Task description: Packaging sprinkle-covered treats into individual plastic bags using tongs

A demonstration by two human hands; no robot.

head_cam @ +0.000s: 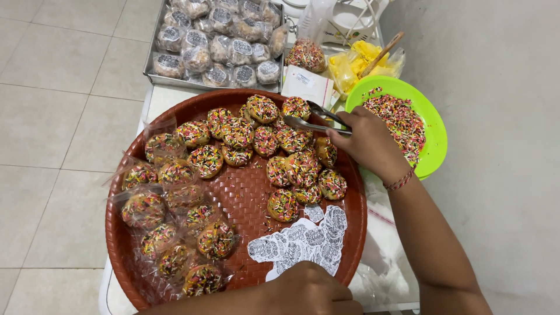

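My right hand point(367, 143) grips metal tongs point(312, 119) whose tips reach toward the sprinkle-covered doughnuts point(291, 140) piled at the far side of a round brown woven tray point(239, 192). My left hand point(309, 291) rests at the tray's near rim, fingers curled, touching a sheet of round printed stickers point(303, 242); whether it holds anything is hidden. Several doughnuts wrapped in clear plastic bags point(175, 227) lie on the tray's left side.
A green bowl of coloured sprinkles point(431, 131) stands right of the tray. Behind the tray sits a metal pan of bagged, labelled doughnuts point(216, 46). A bag of yellow stuff with a wooden stick point(361, 61) lies at the back right. Tiled floor lies to the left.
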